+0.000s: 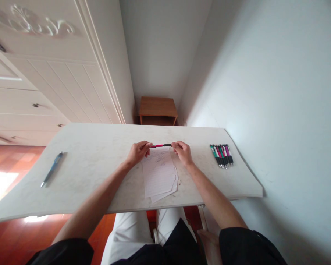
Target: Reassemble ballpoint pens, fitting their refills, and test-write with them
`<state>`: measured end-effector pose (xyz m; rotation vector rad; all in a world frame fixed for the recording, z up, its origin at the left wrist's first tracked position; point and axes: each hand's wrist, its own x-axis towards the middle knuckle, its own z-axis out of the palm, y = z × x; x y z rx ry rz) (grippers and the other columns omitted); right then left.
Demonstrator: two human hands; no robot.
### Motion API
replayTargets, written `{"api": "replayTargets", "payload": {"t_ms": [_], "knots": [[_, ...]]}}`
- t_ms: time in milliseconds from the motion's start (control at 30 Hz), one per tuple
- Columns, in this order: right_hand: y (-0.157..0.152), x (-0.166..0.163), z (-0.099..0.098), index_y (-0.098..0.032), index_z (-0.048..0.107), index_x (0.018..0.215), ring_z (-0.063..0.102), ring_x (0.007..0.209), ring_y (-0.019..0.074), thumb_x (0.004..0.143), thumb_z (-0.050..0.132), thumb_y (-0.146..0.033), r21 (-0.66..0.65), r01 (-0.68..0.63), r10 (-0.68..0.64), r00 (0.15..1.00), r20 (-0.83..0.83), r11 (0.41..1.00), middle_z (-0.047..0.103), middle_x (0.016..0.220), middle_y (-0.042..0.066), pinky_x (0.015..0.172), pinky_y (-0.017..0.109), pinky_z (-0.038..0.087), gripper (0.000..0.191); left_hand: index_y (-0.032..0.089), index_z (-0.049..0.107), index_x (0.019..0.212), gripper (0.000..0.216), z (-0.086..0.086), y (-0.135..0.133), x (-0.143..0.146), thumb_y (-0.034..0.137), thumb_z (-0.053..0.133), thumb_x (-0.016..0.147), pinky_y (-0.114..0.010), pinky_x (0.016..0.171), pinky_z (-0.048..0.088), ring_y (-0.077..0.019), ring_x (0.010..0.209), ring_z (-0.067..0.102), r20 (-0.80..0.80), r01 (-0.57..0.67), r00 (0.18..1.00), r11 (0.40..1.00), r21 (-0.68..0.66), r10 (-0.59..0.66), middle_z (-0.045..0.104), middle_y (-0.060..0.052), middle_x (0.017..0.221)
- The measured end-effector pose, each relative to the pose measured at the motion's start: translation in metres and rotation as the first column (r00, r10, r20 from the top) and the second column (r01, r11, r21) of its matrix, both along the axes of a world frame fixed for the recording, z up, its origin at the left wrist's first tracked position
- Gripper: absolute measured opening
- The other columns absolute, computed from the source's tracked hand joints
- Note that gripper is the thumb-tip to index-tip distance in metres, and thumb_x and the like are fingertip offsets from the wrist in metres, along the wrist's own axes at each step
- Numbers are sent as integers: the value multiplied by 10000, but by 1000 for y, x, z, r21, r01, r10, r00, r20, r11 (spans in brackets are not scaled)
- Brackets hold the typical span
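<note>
A red and black pen [162,145] is stretched level between my two hands, just over the top edge of some paper. My left hand [140,151] pinches its red end, and my right hand [182,151] pinches its black end. Below the pen lie several loose lined sheets [158,176], stacked unevenly, with scribbles and handwriting near the top. To the right, a row of several pens [222,156] in green, red, white and purple with black grips lies side by side. A single blue pen [52,168] rests far to the left.
The white table [93,147] has a worn, smudged top and a curved front edge close to my legs. A wall [278,110] borders its right side. Behind stands a small wooden cabinet [158,106], and a white wardrobe [105,55] rises at the left back.
</note>
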<state>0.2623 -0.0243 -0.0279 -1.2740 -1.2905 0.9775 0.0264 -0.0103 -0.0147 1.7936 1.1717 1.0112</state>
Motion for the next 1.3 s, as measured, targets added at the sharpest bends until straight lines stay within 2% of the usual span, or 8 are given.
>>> {"api": "replayTargets", "payload": {"t_ms": [300, 500, 633, 800, 933, 1033, 1167, 1300], "knots": [[0, 0, 2, -194, 647, 712, 477, 532, 121, 747, 680, -585, 11, -2, 2, 1000, -28, 1000, 581, 606, -13, 517, 248, 373, 395, 122, 621, 1040, 465, -3, 0, 2, 547, 491, 904, -214, 462, 446, -108, 446, 531, 190, 15, 982, 994, -110, 6, 597, 11, 545], [0, 0, 0, -188, 600, 618, 454, 497, 109, 768, 647, -623, -52, 23, -27, 995, -93, 998, 547, 552, -12, 483, 240, 357, 462, 150, 609, 1110, 520, -2, 1, 1, 498, 726, 741, -227, 499, 504, -109, 559, 584, 200, 21, 980, 996, -88, -4, 660, -38, 822], [0, 0, 0, -190, 587, 603, 447, 487, 110, 774, 616, -657, -60, 46, -50, 996, -80, 997, 551, 545, -2, 462, 240, 347, 498, 150, 668, 966, 420, 0, 1, 1, 514, 696, 760, -237, 509, 507, -116, 552, 587, 134, 17, 991, 998, -60, -9, 686, -48, 795], [-1, 0, 0, -192, 582, 607, 449, 496, 112, 782, 602, -660, -33, 50, -51, 998, -42, 998, 556, 560, -3, 475, 246, 353, 500, 152, 675, 816, 384, 6, -1, 0, 504, 538, 883, -221, 512, 461, -111, 494, 558, 9, 26, 1000, 1000, -6, -26, 624, -2, 581], [0, -1, 2, -198, 631, 712, 453, 518, 118, 770, 652, -605, 26, 11, -11, 1000, -5, 1000, 548, 591, -16, 495, 247, 359, 412, 179, 510, 512, 519, 6, 0, -2, 493, 468, 924, -214, 520, 414, -97, 436, 500, -118, -64, 991, 997, 49, 69, 537, 17, 436], [0, -1, 3, -205, 645, 750, 475, 537, 125, 747, 669, -605, 24, -2, 3, 1000, -19, 1000, 581, 631, -11, 512, 251, 382, 401, 183, 479, 490, 549, 4, 1, -4, 507, 448, 932, -216, 535, 420, -97, 435, 495, -132, -86, 987, 995, 57, 93, 528, 17, 426], [-1, -1, 3, -198, 585, 635, 464, 515, 115, 763, 643, -625, -5, -2, 1, 999, -40, 1000, 552, 569, -18, 512, 246, 377, 450, 152, 636, 779, 433, 0, 2, -3, 533, 480, 912, -220, 513, 451, -106, 474, 532, 33, -42, 999, 999, -32, 43, 585, 13, 535], [-1, -1, 2, -192, 591, 630, 463, 502, 108, 770, 623, -649, -37, 39, -42, 997, -69, 999, 581, 584, -5, 485, 241, 366, 479, 142, 615, 1081, 497, -3, 1, 0, 511, 704, 759, -231, 484, 503, -115, 537, 581, 209, 18, 978, 994, -103, 4, 622, -4, 719]]}}
